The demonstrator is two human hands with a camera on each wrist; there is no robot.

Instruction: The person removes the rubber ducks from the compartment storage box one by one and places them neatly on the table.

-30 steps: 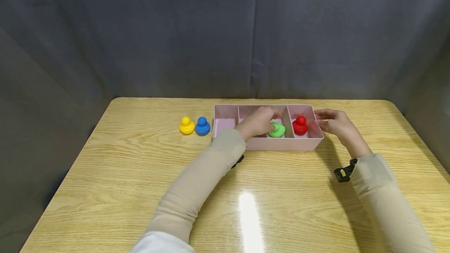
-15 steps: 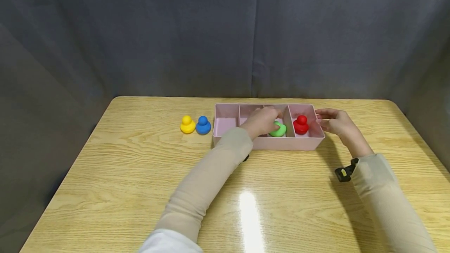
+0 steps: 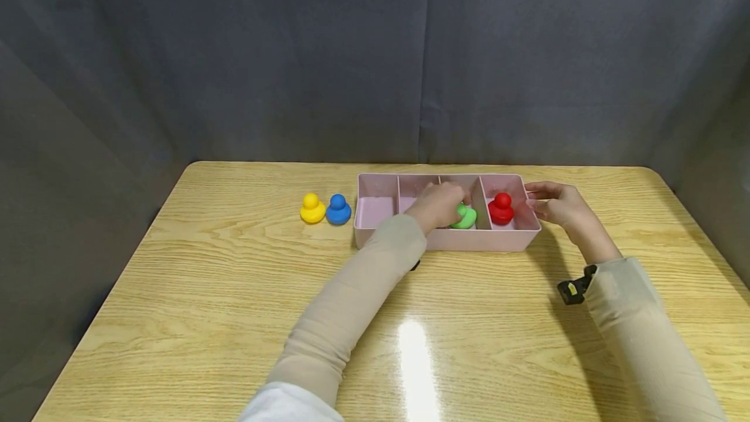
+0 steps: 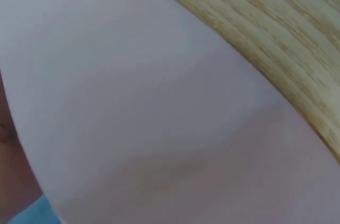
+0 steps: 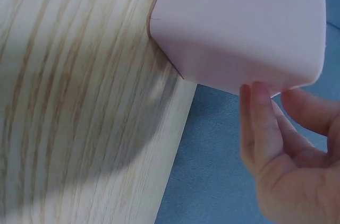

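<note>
A person's left hand [image 3: 438, 204] reaches into a pink divided tray [image 3: 446, 240] on a wooden tabletop [image 3: 234, 292], its fingers curled over a green toy duck [image 3: 467, 217] that sits in the compartment directly under the fingertips. The hand covers much of the duck, and the head view does not settle whether the fingers pinch it or only rest on it. The left wrist view is filled by the tray's pink wall [image 4: 159, 102], with a strip of wood grain beyond it, and adds nothing on the grip.

The right hand [image 3: 559, 204] is at the tray's far end from the left hand, fingers loosely extended against the outside of the end wall. In the right wrist view the fingertips [image 5: 260, 102] touch the tray's rounded corner [image 5: 239, 27] from below its rim, the thumb apart from them; the hand steadies the tray rather than clasping it.

Between the two hands, just inside the wall the right hand touches, a red toy duck [image 3: 501, 209] stands upright in the end compartment. On the other side of the left forearm, outside the tray, a blue toy duck [image 3: 338, 210] and a yellow toy duck [image 3: 312, 209] stand touching side by side on the tabletop, the blue one nearer the tray.
</note>
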